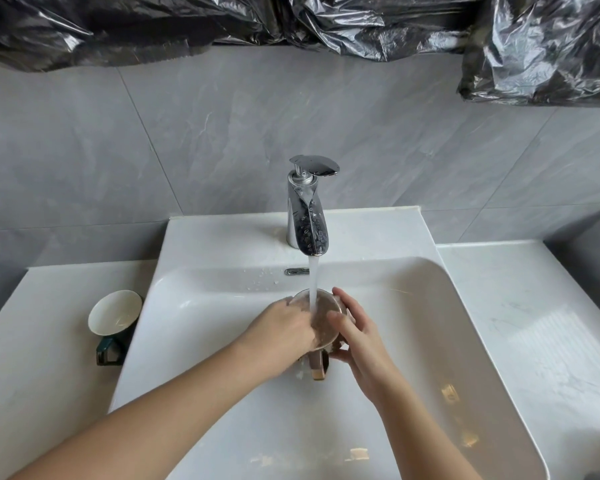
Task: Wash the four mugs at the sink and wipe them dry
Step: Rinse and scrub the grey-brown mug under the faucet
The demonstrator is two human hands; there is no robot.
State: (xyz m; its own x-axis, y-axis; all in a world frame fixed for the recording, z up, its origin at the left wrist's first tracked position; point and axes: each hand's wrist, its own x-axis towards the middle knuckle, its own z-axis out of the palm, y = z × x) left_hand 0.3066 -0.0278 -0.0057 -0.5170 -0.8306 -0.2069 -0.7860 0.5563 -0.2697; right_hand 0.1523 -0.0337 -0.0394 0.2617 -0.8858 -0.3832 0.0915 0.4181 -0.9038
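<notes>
Clasping brown mug [323,336] upright under running faucet [309,220], left hand [284,329] and right hand [361,336] on opposite sides, handle pointing bodyward.

Tap [307,216] is finished in polished chrome, mirror-glossy, beaded with droplets. Sink [222,306] is glazed white, smooth, glossy. Worktop [520,306] is surfaced in white veined stone-look, satin sheen. Wall tiles [395,133] are finished matt grey. Black plastic sheeting [534,46] is crinkled, shiny. Brown mug [324,303] is glazed, wet; green mug [113,315] is glazed glossy outside, cream inside.
</notes>
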